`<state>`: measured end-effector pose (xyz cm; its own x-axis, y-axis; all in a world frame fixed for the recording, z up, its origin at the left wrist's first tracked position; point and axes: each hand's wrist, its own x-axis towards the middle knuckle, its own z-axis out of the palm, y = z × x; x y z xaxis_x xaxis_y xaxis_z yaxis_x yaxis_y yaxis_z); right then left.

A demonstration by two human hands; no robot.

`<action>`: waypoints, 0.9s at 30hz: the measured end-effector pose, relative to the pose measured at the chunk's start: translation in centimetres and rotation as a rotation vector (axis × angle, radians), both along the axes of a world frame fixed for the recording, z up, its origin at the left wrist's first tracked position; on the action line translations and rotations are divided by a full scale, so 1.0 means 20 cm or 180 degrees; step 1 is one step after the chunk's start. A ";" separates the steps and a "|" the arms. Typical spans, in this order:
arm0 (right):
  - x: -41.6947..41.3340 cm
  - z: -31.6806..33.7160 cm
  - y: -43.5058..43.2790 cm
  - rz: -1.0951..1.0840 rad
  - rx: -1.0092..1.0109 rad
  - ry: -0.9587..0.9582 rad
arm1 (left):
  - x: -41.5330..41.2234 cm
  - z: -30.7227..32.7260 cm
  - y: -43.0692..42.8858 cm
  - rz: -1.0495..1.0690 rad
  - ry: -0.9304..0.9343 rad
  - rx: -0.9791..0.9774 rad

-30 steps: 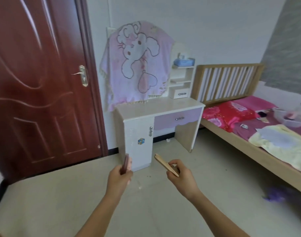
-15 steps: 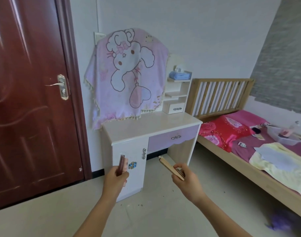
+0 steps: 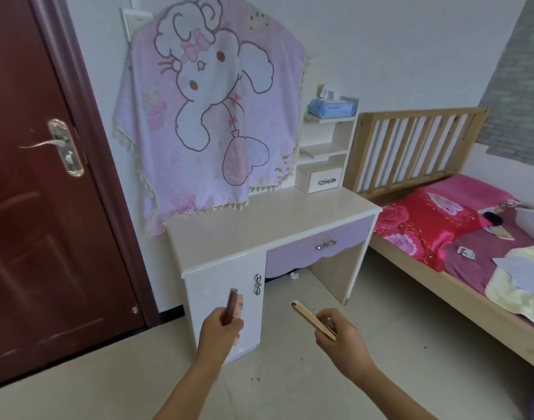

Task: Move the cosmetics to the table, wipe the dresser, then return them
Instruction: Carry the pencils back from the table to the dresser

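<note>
The left hand (image 3: 218, 331) grips 1 dark-red cosmetic stick (image 3: 231, 304) upright. The right hand (image 3: 340, 338) grips 1 tan cosmetic case (image 3: 311, 318), tilted toward the dresser (image 3: 259, 225). Both items are in front of the dresser, apart from it, probably carried for return. Versus 0.5 s ago, the dresser is nearer and both grips are unchanged.

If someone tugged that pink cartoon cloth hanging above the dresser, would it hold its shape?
Probably not. The pink cloth drapes in soft folds with a fringed hem, so it looks floppy and light. It seems only hung over something behind the dresser, so a tug would likely slide it off.
</note>
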<state>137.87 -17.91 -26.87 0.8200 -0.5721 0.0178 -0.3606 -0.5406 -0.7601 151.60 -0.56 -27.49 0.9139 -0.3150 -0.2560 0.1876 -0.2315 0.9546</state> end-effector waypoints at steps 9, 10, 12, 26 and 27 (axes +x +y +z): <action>0.68 -0.05 -0.51 0.0480 0.0158 0.0050 | 0.49 -0.05 -0.45 0.0533 -0.0009 0.0097; 0.75 -0.06 -0.54 0.0515 0.0192 0.0061 | 0.52 -0.07 -0.47 0.0575 0.0032 0.0178; 0.85 -0.10 -0.58 0.0601 0.0283 0.0100 | 0.55 -0.14 -0.51 0.0528 0.0139 0.0422; 1.94 -0.23 -0.66 0.0930 0.0341 0.0416 | 1.81 -0.29 -0.56 0.1006 0.0244 0.0598; 2.04 -0.23 -0.66 0.0909 0.0339 0.0443 | 1.92 -0.30 -0.55 0.1033 0.0279 0.0601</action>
